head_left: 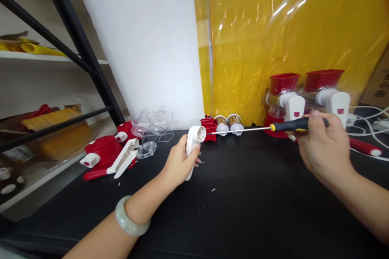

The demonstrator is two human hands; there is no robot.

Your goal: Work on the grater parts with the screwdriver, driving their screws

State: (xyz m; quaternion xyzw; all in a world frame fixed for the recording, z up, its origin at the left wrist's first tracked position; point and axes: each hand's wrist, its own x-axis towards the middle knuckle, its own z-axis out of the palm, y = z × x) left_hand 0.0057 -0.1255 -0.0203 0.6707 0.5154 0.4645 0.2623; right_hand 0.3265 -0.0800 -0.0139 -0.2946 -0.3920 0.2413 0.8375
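Observation:
My left hand (179, 162) is wrapped round a white plastic handle part (192, 141), whose round open end faces right. In my right hand (326, 145) is a screwdriver (291, 124) with a black and yellow grip, held level. Its long metal shaft points left, and the tip is at the round opening of the white part; whether it touches inside cannot be seen. Small screws (213, 190) lie on the black table (243, 218) below. Just behind the shaft are two metal grater drums (235, 124) and a red part (208, 128).
At the left are red bases (106, 150), a white and red crank (123, 158) and clear plastic parts (158, 123). Two red and white graters (294, 105) and white cables (369, 123) stand behind my right hand. A shelf rack (73, 20) borders the left.

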